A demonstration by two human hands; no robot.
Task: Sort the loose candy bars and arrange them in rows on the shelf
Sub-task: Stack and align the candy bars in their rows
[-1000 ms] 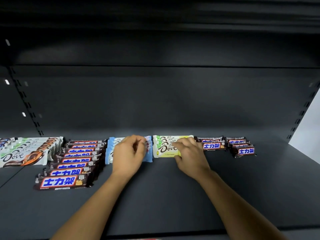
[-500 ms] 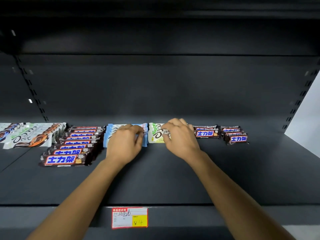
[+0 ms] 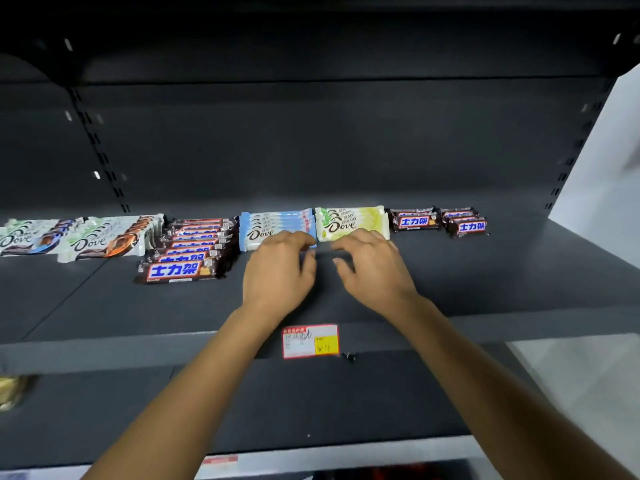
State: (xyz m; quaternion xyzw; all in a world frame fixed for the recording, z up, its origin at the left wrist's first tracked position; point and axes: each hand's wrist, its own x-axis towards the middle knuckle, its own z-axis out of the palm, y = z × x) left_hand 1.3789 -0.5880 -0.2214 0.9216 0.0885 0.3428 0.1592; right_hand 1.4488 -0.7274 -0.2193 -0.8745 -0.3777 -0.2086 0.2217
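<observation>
Corner of blue Dove bars (image 3: 273, 224) hidden under left hand (image 3: 277, 271), far-left bars (image 3: 20, 237) cropped

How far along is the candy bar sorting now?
Done: the bars lie sorted in rows by kind along the shelf. In hand: the left hand and right hand rest at the fronts of the blue Dove row and green Dove row. Left: no loose bars visible; perhaps only straightening.
</observation>
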